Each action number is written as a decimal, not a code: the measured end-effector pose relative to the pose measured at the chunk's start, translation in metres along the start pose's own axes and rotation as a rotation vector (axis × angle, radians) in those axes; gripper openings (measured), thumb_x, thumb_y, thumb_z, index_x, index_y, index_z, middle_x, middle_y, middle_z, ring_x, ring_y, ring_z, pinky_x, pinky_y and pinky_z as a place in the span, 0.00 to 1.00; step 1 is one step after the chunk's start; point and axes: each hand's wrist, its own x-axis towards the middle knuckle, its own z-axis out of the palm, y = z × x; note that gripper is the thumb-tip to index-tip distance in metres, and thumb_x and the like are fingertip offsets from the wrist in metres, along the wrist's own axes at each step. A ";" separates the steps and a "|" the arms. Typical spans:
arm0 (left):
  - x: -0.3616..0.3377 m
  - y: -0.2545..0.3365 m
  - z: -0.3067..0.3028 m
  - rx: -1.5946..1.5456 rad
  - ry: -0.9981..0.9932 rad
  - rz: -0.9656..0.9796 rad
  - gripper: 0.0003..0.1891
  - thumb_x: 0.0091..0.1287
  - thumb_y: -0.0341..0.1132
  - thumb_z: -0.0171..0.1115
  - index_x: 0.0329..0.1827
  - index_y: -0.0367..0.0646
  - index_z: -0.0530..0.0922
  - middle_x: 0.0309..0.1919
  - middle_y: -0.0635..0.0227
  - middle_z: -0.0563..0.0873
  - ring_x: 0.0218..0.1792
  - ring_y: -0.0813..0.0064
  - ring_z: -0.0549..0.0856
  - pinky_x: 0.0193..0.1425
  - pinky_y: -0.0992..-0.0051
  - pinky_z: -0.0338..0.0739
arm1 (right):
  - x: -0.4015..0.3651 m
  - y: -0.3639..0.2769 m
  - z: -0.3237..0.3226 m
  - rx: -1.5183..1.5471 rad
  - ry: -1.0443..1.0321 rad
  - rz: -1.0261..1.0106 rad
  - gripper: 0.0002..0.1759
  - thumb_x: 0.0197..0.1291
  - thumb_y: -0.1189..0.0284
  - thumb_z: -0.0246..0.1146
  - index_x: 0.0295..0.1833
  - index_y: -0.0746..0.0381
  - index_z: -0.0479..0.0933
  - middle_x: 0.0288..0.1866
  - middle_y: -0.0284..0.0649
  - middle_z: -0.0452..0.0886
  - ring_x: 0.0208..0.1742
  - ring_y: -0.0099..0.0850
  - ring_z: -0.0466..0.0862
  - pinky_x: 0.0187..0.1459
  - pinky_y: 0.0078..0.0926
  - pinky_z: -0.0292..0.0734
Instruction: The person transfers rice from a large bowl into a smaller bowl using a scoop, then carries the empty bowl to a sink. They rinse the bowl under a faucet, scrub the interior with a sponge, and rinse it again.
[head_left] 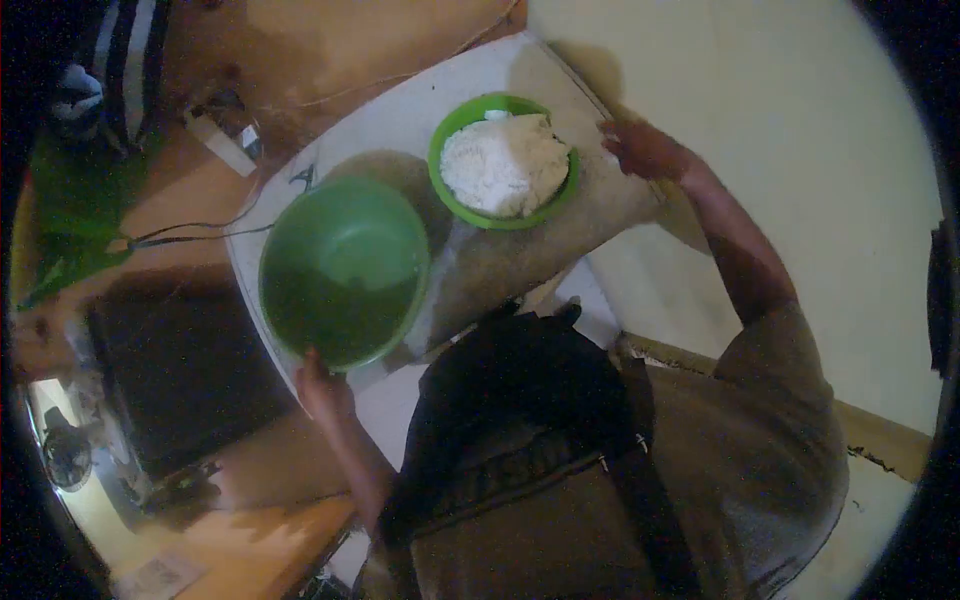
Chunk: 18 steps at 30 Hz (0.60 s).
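Observation:
My left hand (322, 388) grips the near rim of a large round green basin (345, 265), fingers closed at its edge. The basin's inside is partly in shadow, and I see nothing lying in it. To its right is a smaller bright green bowl (436, 170), heaped with white powder (505, 165) that looks like flour. A small white piece (496, 116) shows at the bowl's far side. My right hand (645, 150) is over the table's right edge, apart from the bowl, its fingers stretched out and holding nothing.
Both vessels stand on a pale, worn table (470, 270) against a plain wall (740, 70). A dark cord (205, 238) runs to the table's left edge from a green bag-like item (85, 215). A dark box-like object (185, 365) lies at the left, with a fan (66, 448) beyond.

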 end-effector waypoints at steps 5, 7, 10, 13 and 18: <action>-0.014 0.012 0.006 -0.448 -0.002 -0.219 0.17 0.65 0.32 0.61 0.56 0.38 0.73 0.48 0.59 0.80 0.49 0.64 0.78 0.49 0.58 0.75 | -0.006 -0.026 0.037 0.112 -0.097 0.153 0.15 0.68 0.64 0.52 0.51 0.63 0.73 0.32 0.51 0.81 0.31 0.44 0.83 0.38 0.45 0.75; -0.008 -0.003 -0.006 -0.392 -0.045 -0.242 0.18 0.65 0.33 0.61 0.56 0.38 0.72 0.49 0.58 0.79 0.50 0.64 0.77 0.48 0.57 0.74 | 0.012 -0.015 0.074 -0.036 0.149 -0.207 0.13 0.68 0.64 0.52 0.43 0.63 0.73 0.33 0.52 0.81 0.34 0.50 0.82 0.39 0.49 0.74; -0.002 -0.023 -0.011 -0.318 -0.060 -0.273 0.26 0.64 0.35 0.64 0.63 0.36 0.67 0.52 0.57 0.78 0.52 0.62 0.77 0.51 0.56 0.74 | 0.018 -0.047 0.048 0.051 -0.005 -0.039 0.15 0.69 0.64 0.50 0.42 0.64 0.74 0.35 0.53 0.81 0.40 0.54 0.81 0.43 0.50 0.73; -0.010 -0.015 -0.004 -0.295 -0.007 -0.235 0.16 0.66 0.41 0.61 0.52 0.46 0.71 0.47 0.63 0.79 0.48 0.65 0.77 0.52 0.57 0.73 | 0.023 -0.030 0.038 -0.059 0.168 -0.089 0.16 0.69 0.65 0.48 0.40 0.66 0.74 0.38 0.54 0.81 0.44 0.54 0.80 0.47 0.49 0.73; -0.018 -0.011 -0.006 -0.274 0.001 -0.259 0.16 0.66 0.43 0.62 0.50 0.46 0.72 0.48 0.65 0.79 0.51 0.65 0.78 0.54 0.58 0.73 | 0.068 -0.020 0.023 -0.094 0.096 -0.217 0.14 0.65 0.66 0.51 0.43 0.64 0.76 0.42 0.51 0.81 0.45 0.50 0.81 0.50 0.46 0.76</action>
